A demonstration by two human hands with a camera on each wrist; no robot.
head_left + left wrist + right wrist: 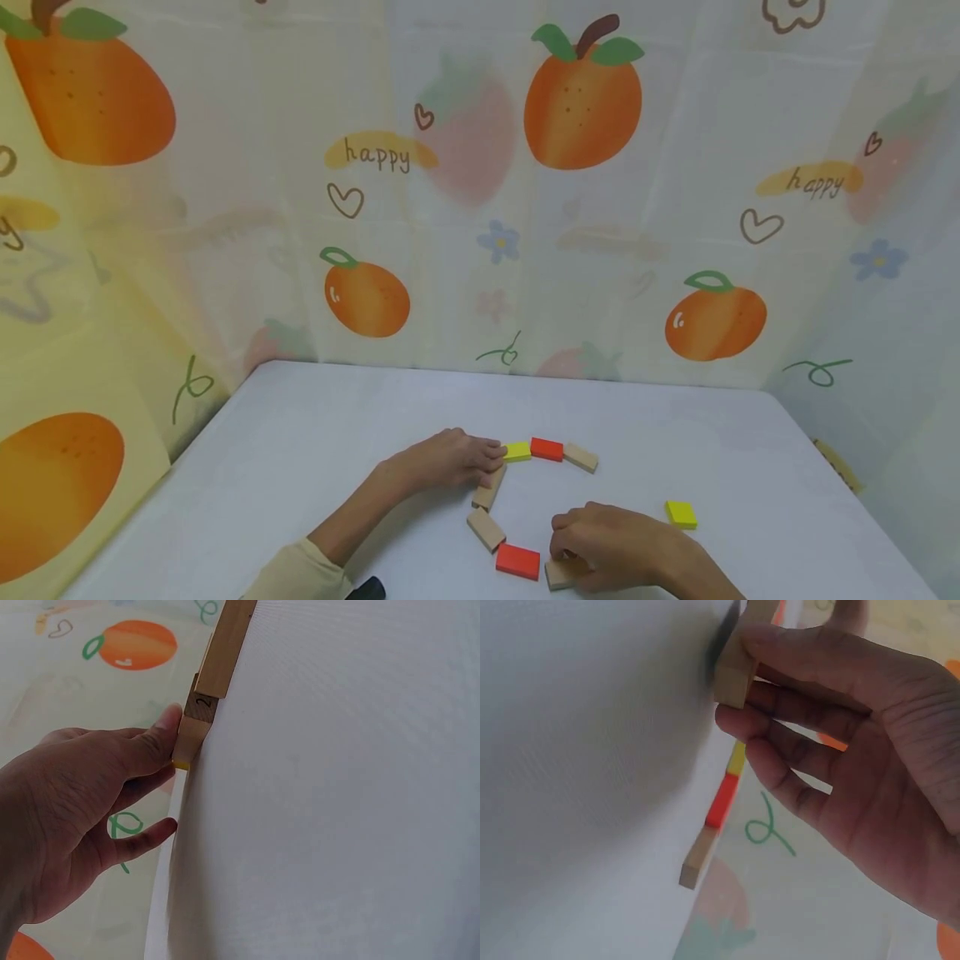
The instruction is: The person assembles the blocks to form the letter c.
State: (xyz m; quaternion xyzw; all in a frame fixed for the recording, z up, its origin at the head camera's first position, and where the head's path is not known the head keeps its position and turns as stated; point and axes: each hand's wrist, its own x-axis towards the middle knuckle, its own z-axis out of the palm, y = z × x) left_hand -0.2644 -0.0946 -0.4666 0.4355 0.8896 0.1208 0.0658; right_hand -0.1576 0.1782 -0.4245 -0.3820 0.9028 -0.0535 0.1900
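On the white table, flat rectangular blocks form a curved row open to the right. My left hand (456,458) is at the row's upper left bend, its thumb and fingers pinching a plain wooden block (489,490) beside a yellow block (517,452). At the near end, my right hand (615,542) pinches another plain wooden block (558,575) between thumb and fingers, just right of a red block (517,562). The right wrist view shows this wooden block (733,675) with the thumb on its face; its far end is partly covered.
Between the hands' blocks lies an angled wooden block (486,529). Beyond the yellow one, a red block (547,449) and a wooden block (581,457) continue the row. A separate yellow block (681,514) lies to the right. A fruit-printed curtain (465,292) hangs behind the table (360,400).
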